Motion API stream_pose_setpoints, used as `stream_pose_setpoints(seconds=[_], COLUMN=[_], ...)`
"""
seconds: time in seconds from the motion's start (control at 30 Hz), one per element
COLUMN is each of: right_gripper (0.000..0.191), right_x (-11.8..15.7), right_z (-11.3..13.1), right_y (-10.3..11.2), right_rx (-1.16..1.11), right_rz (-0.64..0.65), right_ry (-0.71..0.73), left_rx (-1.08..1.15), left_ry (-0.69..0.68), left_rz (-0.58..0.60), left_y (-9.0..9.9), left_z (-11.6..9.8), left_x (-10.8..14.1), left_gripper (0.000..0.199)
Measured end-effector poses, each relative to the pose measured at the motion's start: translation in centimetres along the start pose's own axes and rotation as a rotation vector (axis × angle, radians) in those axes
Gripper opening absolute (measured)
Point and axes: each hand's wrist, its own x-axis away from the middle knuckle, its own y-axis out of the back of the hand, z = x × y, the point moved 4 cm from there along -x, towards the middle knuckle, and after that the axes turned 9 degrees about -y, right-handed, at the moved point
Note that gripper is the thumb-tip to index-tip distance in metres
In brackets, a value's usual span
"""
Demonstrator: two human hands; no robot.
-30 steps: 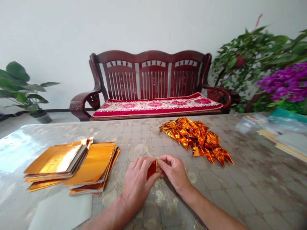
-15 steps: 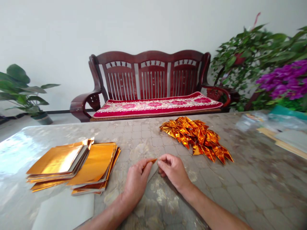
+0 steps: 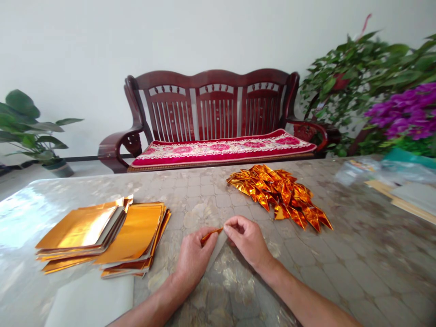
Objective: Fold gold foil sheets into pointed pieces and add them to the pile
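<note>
Between my hands is a sheet of foil paper (image 3: pixel 215 250), partly rolled or folded, with its pale grey back showing and an orange-gold strip along the top. My left hand (image 3: pixel 195 254) is closed on its left part, the thumb lying along the gold strip. The thumb and fingers of my right hand (image 3: pixel 247 240) pinch its pointed upper right end. Much of the sheet is hidden by my left hand. Beyond my right hand lies a heap of folded gold foil pieces (image 3: pixel 272 190) with sharp points.
Two stacks of gold foil sheets (image 3: pixel 132 234) lie at the left, with a pale sheet (image 3: pixel 91 299) in front. Plastic bags (image 3: pixel 357 170) and flat boards (image 3: pixel 408 200) sit at the right of the patterned table (image 3: pixel 327 272). Behind stand a wooden bench (image 3: pixel 214 109) and potted plants (image 3: pixel 34 131).
The paper is turned slightly, so more of the gold strip shows by my left thumb. Both hands stay nearly in place, still gripping it. The view has shifted a little.
</note>
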Motion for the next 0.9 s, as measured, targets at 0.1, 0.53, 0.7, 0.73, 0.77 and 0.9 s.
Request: stream_pose_setpoints(seconds=[0.1, 0.53, 0.7, 0.73, 0.77, 0.9], right_gripper=[0.017, 0.012, 0.011, 0.011, 0.011, 0.013], right_x=[-0.1, 0.5, 0.6, 0.6, 0.6, 0.6], right_z=[0.1, 1.2, 1.1, 1.0, 0.9, 0.6], right_y=[0.1, 0.1, 0.0, -0.1, -0.2, -0.4], right_rx=[0.026, 0.325, 0.487, 0.493, 0.488, 0.363], right_rz=[0.009, -0.060, -0.120, -0.129, -0.136, -0.110], right_ry=[0.007, 0.171, 0.207, 0.203, 0.197, 0.131], left_rx=[0.003, -0.151, -0.400, -0.460, -0.515, -0.685], left_ry=[0.009, -0.121, -0.310, -0.359, -0.411, -0.616], left_rz=[0.005, 0.002, 0.001, 0.001, -0.001, -0.037], left_y=[-0.1, 0.2, 0.2, 0.2, 0.2, 0.3], left_z=[0.1, -0.3, -0.9, -1.0, -1.2, -1.9], left_x=[0.1, 0.5, 0.7, 0.8, 0.8, 1.1], left_gripper=[0.029, 0.027, 0.027, 0.027, 0.027, 0.025])
